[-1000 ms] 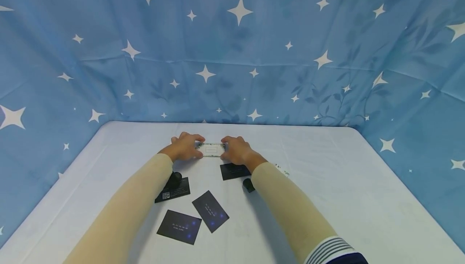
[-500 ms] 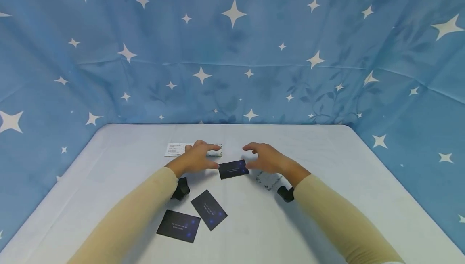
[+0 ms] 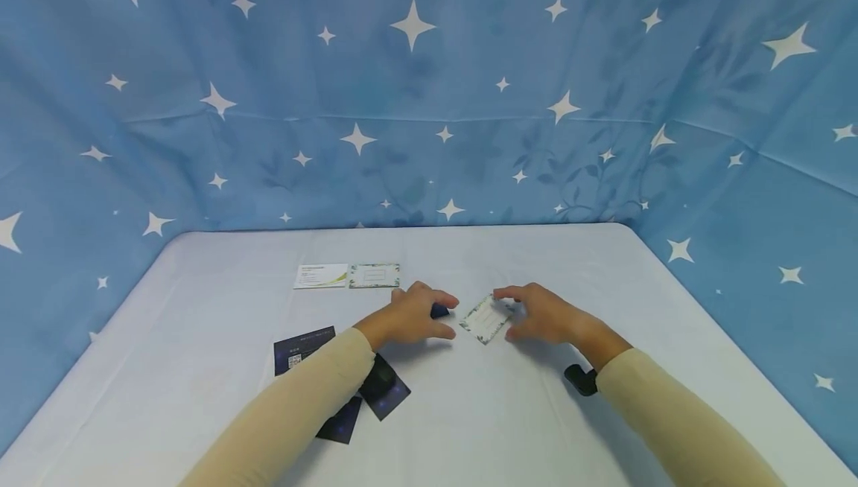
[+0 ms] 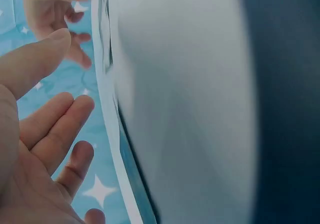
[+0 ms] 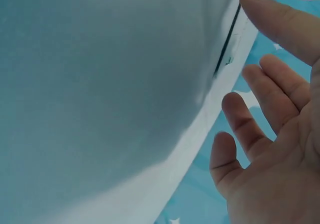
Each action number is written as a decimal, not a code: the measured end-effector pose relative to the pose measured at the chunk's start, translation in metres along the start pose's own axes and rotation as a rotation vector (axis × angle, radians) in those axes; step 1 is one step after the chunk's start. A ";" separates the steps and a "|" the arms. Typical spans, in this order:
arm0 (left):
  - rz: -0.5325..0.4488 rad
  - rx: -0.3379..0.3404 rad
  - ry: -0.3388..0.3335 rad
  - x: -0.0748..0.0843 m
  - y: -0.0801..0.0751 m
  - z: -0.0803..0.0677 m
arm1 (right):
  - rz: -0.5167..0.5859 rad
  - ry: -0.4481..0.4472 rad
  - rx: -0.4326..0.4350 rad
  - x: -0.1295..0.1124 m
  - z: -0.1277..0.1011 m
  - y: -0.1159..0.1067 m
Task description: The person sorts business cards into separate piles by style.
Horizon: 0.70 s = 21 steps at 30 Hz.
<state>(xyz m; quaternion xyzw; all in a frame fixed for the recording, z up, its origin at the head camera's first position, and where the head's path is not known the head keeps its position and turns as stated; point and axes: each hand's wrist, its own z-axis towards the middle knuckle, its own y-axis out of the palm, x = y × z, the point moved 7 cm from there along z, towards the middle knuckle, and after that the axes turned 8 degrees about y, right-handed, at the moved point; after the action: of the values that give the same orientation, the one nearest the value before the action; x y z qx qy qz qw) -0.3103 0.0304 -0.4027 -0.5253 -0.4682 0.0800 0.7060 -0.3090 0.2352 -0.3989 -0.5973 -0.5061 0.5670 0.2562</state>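
Note:
A white card with a leafy border [image 3: 484,321] lies at a slant on the white table, between my two hands. My right hand [image 3: 546,316] is over its right end, thumb and fingers spread apart. To the left of that card is my left hand [image 3: 414,314], its thumb and fingers also parted and a gap short of the card. Part of a dark card [image 3: 439,311] shows between the left thumb and fingers; the rest is hidden behind the hand. Both wrist views show the left palm [image 4: 45,169] and the right palm [image 5: 280,179] with nothing in them.
Farther back, a white card with a green-yellow stripe [image 3: 320,276] lies beside another leafy-bordered card [image 3: 374,275], edges lined up. Several dark cards, one with a QR code [image 3: 304,343], lie partly under the left sleeve [image 3: 295,405]. A blue star-printed curtain [image 3: 429,100] stands behind the table.
Both hands have let go of the leafy-bordered card at the back, now beside the striped card. They have moved right and nearer, to the slanted leafy-bordered card.

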 end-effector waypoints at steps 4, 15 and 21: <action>0.032 -0.030 -0.044 0.006 0.010 0.007 | -0.016 0.017 0.007 0.001 0.006 0.002; 0.048 -0.059 -0.076 0.011 0.019 0.020 | -0.027 -0.029 0.009 -0.004 0.017 0.004; 0.044 -0.025 -0.075 0.010 0.015 0.022 | -0.063 -0.042 0.099 -0.011 0.017 0.002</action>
<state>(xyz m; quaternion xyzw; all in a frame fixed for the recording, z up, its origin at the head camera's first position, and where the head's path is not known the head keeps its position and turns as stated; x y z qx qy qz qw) -0.3155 0.0581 -0.4086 -0.5406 -0.4838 0.1093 0.6795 -0.3229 0.2198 -0.3998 -0.5557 -0.5012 0.5954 0.2923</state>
